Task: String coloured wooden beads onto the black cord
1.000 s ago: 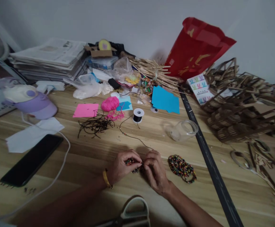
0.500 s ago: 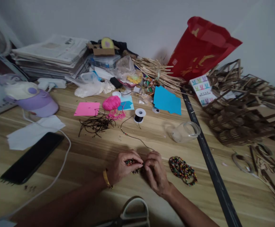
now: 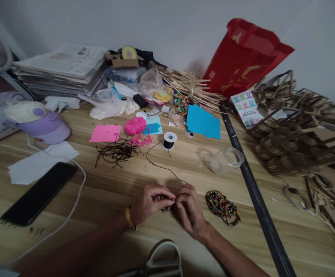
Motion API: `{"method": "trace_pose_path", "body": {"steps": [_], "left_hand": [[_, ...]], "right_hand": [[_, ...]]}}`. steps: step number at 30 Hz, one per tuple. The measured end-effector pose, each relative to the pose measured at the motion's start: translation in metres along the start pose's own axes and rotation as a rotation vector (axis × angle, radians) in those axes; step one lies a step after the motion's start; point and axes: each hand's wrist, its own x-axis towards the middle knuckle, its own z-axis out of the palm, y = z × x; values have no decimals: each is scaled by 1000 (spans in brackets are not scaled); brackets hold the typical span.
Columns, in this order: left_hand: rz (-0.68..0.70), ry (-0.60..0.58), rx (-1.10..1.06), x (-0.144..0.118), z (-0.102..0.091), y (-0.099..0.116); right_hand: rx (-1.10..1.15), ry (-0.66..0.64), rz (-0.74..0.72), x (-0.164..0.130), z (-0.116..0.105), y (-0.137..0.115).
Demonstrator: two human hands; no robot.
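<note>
My left hand (image 3: 155,201) is closed around a strand of small coloured beads (image 3: 165,209), part of which shows below its thumb. Close against its fingertips, my right hand (image 3: 190,209) pinches at the same spot; the exact bit between the fingers is too small to make out. From the right hand a thin black cord (image 3: 170,171) with a few beads on it runs back to a white spool (image 3: 170,137) of black cord. To the right of that hand lies a coil of multicoloured beaded strings (image 3: 222,207).
Scissors (image 3: 164,257) lie at the near edge. A glass jar (image 3: 225,161) rests on its side at the right, before small woven baskets (image 3: 282,150). Cut black cords (image 3: 118,150), pink yarn (image 3: 135,125) and a phone (image 3: 39,192) are to the left. A red bag (image 3: 245,57) stands behind.
Both hands stay almost in place, fingertips still together at the beads. The camera view has shifted very slightly.
</note>
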Motion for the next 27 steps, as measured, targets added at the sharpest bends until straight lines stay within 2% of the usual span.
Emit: {"method": "trace_pose_path", "body": {"steps": [11, 20, 27], "left_hand": [[49, 18, -44, 1, 0, -1], [-39, 27, -48, -1, 0, -5], [-20, 29, -80, -2, 0, -10]], "right_hand": [[7, 11, -12, 2, -1, -2], [3, 19, -25, 5, -1, -4], [34, 38, -42, 7, -3, -6]]}}
